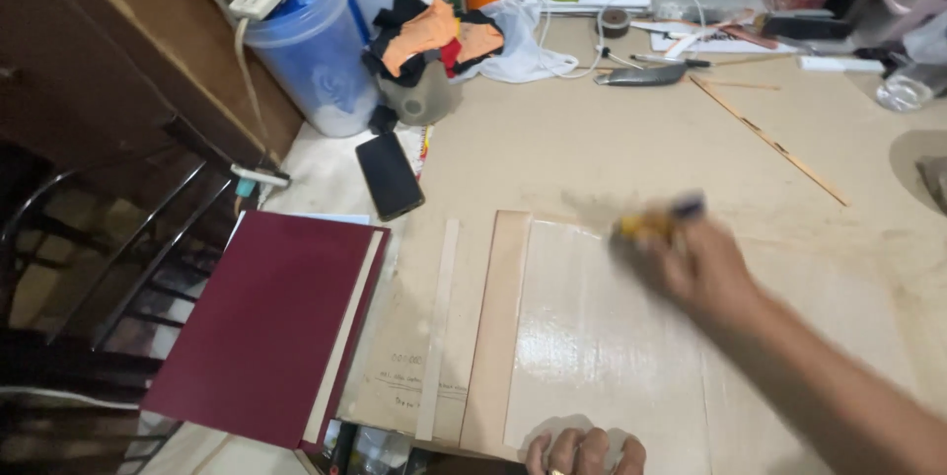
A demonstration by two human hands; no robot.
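Right hand gripping blurred, possibly yellow brush

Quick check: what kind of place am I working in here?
Probably a home craft or bookbinding bench: a glue-wet board under both hands, a maroon book cover beside it, and a long wooden ruler on the cluttered table.

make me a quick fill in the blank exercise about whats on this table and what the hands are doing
1. The right hand holds a blurred yellow tool over the glossy ____ sheet.
2. The left hand presses the sheet's ____ edge.
3. The black phone lies just beyond the ____ book cover.
4. The big plastic tub at the far left is ____.

Missing words: white; near; maroon; blue
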